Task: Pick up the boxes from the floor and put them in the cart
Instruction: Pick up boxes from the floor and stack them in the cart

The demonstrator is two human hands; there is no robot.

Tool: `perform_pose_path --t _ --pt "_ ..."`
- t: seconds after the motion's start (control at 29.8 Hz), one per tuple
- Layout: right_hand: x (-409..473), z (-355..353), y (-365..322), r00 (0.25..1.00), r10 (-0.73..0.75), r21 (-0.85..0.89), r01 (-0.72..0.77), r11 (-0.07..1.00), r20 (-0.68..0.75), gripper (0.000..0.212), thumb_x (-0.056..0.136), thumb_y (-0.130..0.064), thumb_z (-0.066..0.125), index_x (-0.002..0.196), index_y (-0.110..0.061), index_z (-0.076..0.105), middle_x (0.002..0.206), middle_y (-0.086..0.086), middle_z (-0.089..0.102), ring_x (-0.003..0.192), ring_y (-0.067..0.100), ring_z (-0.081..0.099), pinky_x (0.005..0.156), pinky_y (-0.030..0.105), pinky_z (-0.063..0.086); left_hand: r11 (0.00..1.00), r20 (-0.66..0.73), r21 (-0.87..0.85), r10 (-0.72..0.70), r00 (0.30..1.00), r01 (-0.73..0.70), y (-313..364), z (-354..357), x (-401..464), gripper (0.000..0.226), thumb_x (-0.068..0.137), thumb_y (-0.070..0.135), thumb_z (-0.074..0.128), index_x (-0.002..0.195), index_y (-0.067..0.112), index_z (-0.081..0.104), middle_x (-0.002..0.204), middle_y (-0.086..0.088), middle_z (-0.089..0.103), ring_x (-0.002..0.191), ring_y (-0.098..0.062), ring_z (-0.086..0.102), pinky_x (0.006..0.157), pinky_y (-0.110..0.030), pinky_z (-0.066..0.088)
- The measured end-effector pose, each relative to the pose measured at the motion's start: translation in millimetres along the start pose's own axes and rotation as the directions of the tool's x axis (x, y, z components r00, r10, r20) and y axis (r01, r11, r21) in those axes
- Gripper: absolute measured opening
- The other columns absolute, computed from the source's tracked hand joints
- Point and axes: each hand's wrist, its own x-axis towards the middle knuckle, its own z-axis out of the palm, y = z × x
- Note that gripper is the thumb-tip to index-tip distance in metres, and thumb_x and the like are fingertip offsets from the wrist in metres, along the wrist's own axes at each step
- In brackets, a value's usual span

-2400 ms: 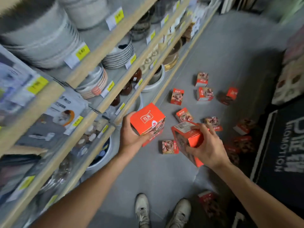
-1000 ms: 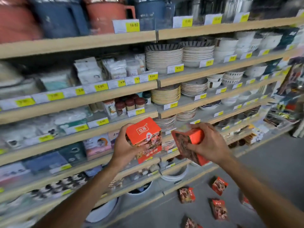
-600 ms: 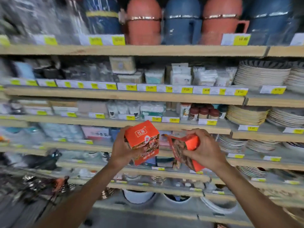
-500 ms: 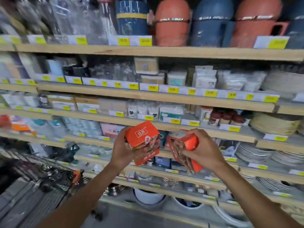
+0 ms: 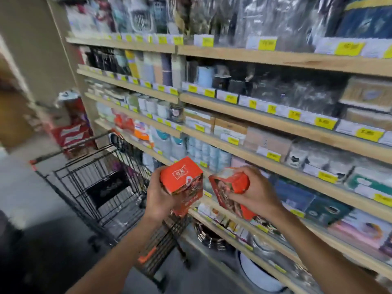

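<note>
Behind both hands, wooden shelves (image 5: 275, 124) of packaged goods with yellow price tags (image 5: 324, 123) fill the view. Left of the left hand (image 5: 161, 200) and lower, a black wire cart (image 5: 95, 183) stands beside the shelving, basket open. Left hand wraps an orange box (image 5: 182, 177) from beneath, logo face up. Right hand (image 5: 254, 194) clamps a second orange box (image 5: 231, 187) from above, tilted, picture side toward the left hand. Boxes near each other, not touching, both up at chest level, outside the cart.
</note>
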Motion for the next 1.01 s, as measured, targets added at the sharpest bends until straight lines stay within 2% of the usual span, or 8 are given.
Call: perform_pose_path --t 0.13,0.27,0.4,0.5,0.64,0.77,0.87,1.01 --pt "35.3 53.3 -24.7 0.996 -0.039 0.026 0.037 0.999 0.086 0.06 0.067 -0.052 0.086 0.116 -0.041 0.054 0.114 -0.009 0.054 0.095 0.01 0.06 0.08 0.025 0.049 0.992 -0.082 -0.068 -0.112 0.99 0.107 -29.2 -49.8 7.2 0.1 0.044 0.042 0.101 0.129 0.033 0.048 0.124 0.003 0.06 0.113 -0.017 0.063 0.096 -0.041 0.055" --pt "70.4 98.7 -37.4 0.982 -0.093 0.03 0.089 0.996 0.166 0.062 0.066 -0.053 0.086 0.118 -0.042 0.054 0.115 -0.009 0.053 0.093 0.01 0.06 0.081 0.028 0.053 0.985 -0.182 -0.049 -0.172 0.968 0.166 -59.0 -84.5 15.2 0.109 0.038 0.057 0.097 0.131 0.034 0.046 0.125 0.007 0.058 0.117 -0.017 0.061 0.098 -0.042 0.054" --pt "103.2 141.3 -35.4 0.966 -0.125 0.065 0.114 0.991 0.224 0.066 0.058 -0.058 0.081 0.116 -0.042 0.056 0.117 -0.01 0.054 0.096 0.012 0.063 0.085 0.036 0.056 0.981 -0.292 0.044 -0.167 0.942 0.188 -80.5 -99.9 21.7 0.097 0.052 0.03 0.1 0.131 0.033 0.045 0.122 0.011 0.058 0.112 -0.005 0.058 0.088 -0.016 0.047" --pt "131.3 170.5 -28.9 0.948 -0.146 0.103 0.121 0.987 0.282 0.065 0.057 -0.058 0.081 0.114 -0.042 0.055 0.115 -0.008 0.053 0.097 0.013 0.063 0.085 0.039 0.058 0.972 -0.351 0.086 -0.175 0.92 0.217 -102.2 -103.2 37.8 0.094 0.058 0.011 0.097 0.134 0.026 0.045 0.125 0.006 0.057 0.113 0.0 0.054 0.08 -0.004 0.044" --pt "175.9 210.8 -18.4 0.931 -0.192 0.128 0.159 0.979 0.31 0.064 0.063 -0.046 0.087 0.119 -0.037 0.058 0.119 -0.008 0.053 0.1 0.013 0.062 0.087 0.036 0.055 0.959 -0.4 0.123 -0.187 0.897 0.255 -125.2 -100.9 68.9 0.097 0.055 0.014 0.099 0.135 0.022 0.045 0.127 0.005 0.057 0.116 0.001 0.053 0.087 -0.008 0.042" --pt "207.3 244.9 -5.4 0.906 -0.224 0.132 0.188 0.973 0.358 0.062 0.065 -0.046 0.087 0.119 -0.032 0.059 0.12 -0.012 0.051 0.097 0.013 0.062 0.081 0.032 0.055 0.942 -0.473 0.117 -0.225 0.852 0.314 -141.4 -93.7 93.7 0.095 0.056 0.012 0.098 0.135 0.019 0.045 0.125 0.004 0.057 0.112 0.01 0.052 0.086 -0.002 0.042" --pt "234.2 271.2 5.8 0.886 -0.255 0.157 0.209 0.965 0.388 0.063 0.064 -0.048 0.085 0.118 -0.029 0.059 0.122 -0.012 0.051 0.096 0.013 0.063 0.077 0.027 0.054 0.931 -0.522 0.1 -0.251 0.815 0.351 -154.3 -88.8 107.5 0.094 0.057 0.012 0.098 0.134 0.021 0.045 0.127 0.004 0.056 0.114 0.006 0.053 0.093 -0.014 0.045" --pt "256.8 312.4 14.2 0.845 -0.259 0.144 0.216 0.966 0.467 0.067 0.065 -0.047 0.088 0.122 -0.024 0.06 0.126 -0.007 0.052 0.096 0.016 0.064 0.078 0.035 0.059 0.904 -0.588 0.079 -0.298 0.752 0.42 -177.2 -86.9 115.0 0.097 0.057 0.02 0.099 0.136 0.02 0.044 0.129 0.003 0.055 0.119 -0.008 0.053 0.102 -0.036 0.049"
